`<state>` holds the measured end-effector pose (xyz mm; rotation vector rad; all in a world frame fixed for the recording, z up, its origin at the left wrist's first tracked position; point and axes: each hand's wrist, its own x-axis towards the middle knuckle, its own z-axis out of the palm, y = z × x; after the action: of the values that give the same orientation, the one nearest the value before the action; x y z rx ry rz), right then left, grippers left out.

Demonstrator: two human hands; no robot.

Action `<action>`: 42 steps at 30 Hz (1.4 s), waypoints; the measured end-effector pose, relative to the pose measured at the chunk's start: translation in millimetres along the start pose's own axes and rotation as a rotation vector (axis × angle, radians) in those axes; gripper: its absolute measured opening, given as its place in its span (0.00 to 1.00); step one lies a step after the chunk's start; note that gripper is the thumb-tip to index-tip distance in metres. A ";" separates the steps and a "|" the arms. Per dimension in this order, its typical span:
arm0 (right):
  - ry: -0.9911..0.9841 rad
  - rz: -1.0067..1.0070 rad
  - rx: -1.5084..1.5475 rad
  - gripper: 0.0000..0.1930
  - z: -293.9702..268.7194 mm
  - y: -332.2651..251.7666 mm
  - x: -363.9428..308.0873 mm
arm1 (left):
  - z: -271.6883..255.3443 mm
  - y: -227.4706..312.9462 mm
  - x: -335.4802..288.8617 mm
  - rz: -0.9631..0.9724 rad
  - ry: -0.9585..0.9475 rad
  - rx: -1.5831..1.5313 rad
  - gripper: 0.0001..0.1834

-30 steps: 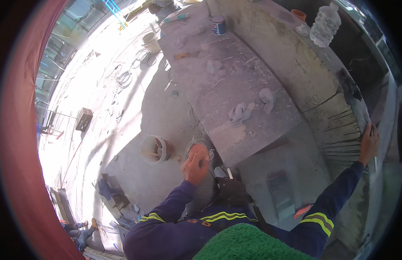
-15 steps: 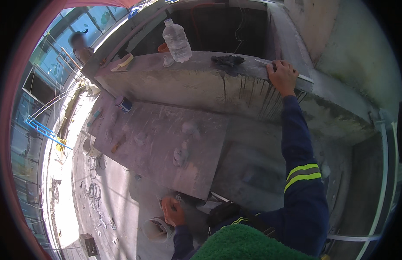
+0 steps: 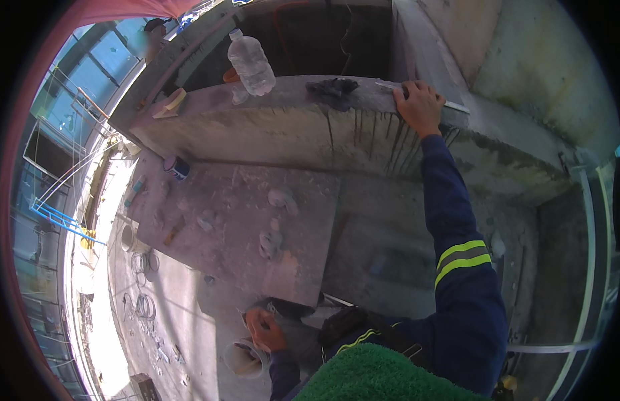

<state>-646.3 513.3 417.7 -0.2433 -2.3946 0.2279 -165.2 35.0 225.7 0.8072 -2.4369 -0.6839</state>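
Note:
My right hand (image 3: 420, 108) is at the top edge of a low concrete wall (image 3: 256, 137), fingers closed over a thin white strip (image 3: 455, 105) that lies along it. A crumpled black cloth (image 3: 331, 92) lies on the ledge left of that hand, above dark drips down the wall. Low by my body, my left hand (image 3: 264, 330) has its fingers curled together; what they hold, if anything, is too small to make out. Just below it stands a whitish bucket (image 3: 262, 364) with a stick-like piece inside.
A clear plastic bottle (image 3: 251, 63) stands on the ledge beside a yellowish tool (image 3: 171, 104). Lumps of grey material (image 3: 270, 244) lie on a large board (image 3: 303, 267). A can (image 3: 176, 167) is near the wall; wire coils (image 3: 144, 306) lie left. A person (image 3: 155, 37) is beyond.
The view has shifted slightly, so the wall and bottle appear further left. My right hand stays on the strip, and my left stays by the bucket. The person beyond has changed position.

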 end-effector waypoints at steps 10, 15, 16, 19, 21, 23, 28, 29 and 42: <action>-0.034 0.019 -0.082 0.24 8.7 4.6 4.1 | 2.2 1.7 -5.7 0.032 0.014 0.046 0.19; -0.017 -0.013 -0.078 0.22 12.5 8.9 4.8 | 4.4 6.5 -8.2 0.005 -0.004 -0.030 0.18; -0.017 -0.016 -0.077 0.22 12.7 9.2 4.9 | 4.5 7.4 -8.2 -0.010 -0.010 -0.057 0.18; -0.024 -0.014 -0.079 0.21 12.6 9.1 5.0 | 3.2 8.9 -10.4 -0.026 0.004 -0.034 0.17; -0.051 -0.006 -0.074 0.22 11.8 9.3 5.6 | 1.5 8.5 -12.5 0.022 0.017 -0.032 0.17; -0.064 -0.003 -0.077 0.22 11.3 9.6 5.8 | 0.3 7.2 -15.2 0.026 0.021 -0.016 0.17; -0.054 -0.011 -0.083 0.22 12.2 10.4 6.1 | 1.8 2.5 -19.4 0.008 0.036 0.049 0.17; -0.055 -0.010 -0.085 0.22 12.4 10.6 6.0 | 2.2 1.7 -20.0 0.020 0.041 0.047 0.17; -0.067 -0.023 -0.118 0.22 12.9 11.7 6.9 | -4.5 23.1 -19.1 0.045 0.001 -0.052 0.16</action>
<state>-658.7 525.0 409.9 -0.2659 -2.4791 0.0848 -158.4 62.1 237.3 0.7302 -2.4180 -0.7267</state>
